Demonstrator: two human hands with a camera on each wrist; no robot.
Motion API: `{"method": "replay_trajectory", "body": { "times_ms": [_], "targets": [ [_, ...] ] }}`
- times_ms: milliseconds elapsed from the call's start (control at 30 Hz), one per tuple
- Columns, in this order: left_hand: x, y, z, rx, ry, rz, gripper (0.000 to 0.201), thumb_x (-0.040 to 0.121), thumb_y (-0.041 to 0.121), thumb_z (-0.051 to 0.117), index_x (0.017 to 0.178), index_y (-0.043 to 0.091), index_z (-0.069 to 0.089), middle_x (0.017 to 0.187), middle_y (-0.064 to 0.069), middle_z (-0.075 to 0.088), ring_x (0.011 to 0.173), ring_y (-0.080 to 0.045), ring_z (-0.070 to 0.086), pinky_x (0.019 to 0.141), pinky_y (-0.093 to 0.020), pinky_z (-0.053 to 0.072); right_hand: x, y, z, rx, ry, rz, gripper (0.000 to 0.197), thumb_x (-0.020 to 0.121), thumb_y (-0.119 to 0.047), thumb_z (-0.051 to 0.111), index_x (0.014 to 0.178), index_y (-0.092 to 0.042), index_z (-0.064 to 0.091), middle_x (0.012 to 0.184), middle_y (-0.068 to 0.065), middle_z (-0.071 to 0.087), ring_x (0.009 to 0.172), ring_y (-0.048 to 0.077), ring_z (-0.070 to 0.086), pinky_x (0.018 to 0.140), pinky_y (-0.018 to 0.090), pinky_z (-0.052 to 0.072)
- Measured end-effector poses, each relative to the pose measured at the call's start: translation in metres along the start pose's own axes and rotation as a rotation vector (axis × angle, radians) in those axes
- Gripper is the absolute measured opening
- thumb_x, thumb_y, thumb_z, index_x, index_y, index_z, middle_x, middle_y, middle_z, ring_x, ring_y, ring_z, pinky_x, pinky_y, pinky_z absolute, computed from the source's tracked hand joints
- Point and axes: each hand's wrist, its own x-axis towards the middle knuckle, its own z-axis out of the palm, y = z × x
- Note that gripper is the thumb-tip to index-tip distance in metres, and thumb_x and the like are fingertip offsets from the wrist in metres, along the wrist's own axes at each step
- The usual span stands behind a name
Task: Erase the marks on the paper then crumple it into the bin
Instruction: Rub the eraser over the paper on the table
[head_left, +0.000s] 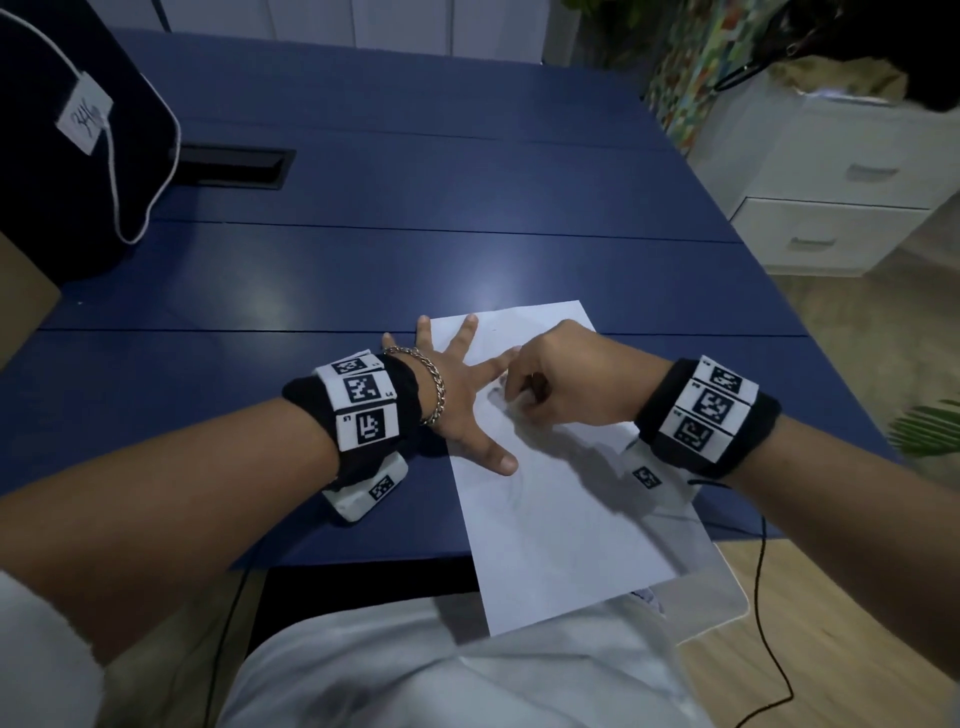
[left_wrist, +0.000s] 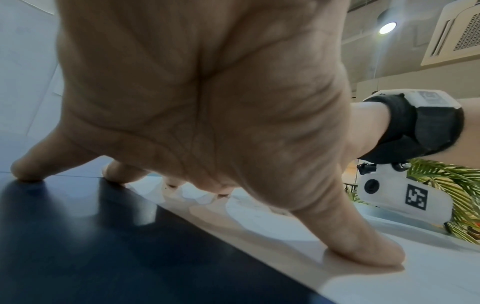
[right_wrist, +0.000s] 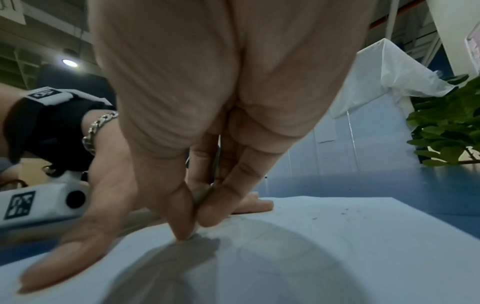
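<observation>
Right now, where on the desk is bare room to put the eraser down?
Bare blue table lies beyond the paper, right of the dark bag. Crowded: where the left hand and right hand meet.

white paper (head_left: 566, 530), blue table (head_left: 415, 249)

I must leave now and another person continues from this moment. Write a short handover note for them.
Left hand: open, fingers spread flat, pressing the paper down on the blue table.
Right hand: fingertips pinched on a small thing, likely the eraser, mostly hidden, rubbing on the paper near the left hand.
Done: erasing has started; eraser crumbs lie on the sheet.
Left: faint grey marks remain, so finish erasing, then crumple the sheet and bin it. No bin is in view.
</observation>
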Motion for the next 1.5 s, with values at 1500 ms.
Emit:
{"method": "replay_trajectory", "body": {
  "times_ms": [1500],
  "targets": [
    [-0.006,0.002,-0.001,-0.007,-0.004,-0.005,0.142,0.048,0.107,0.061,0.147,0.066,-0.033,0.163,0.007,-0.050,0.149,-0.056,-0.037,0.110,-0.090,0.000,-0.009,-0.016,-0.001,-0.063,-0.089,-0.001,0.007,0.079,-0.017,0.076,0.080,-0.024,0.075,0.066,-0.017,0.061,0.062,0.001,0.055,0.061,0.018,0.045]
  ]
}}
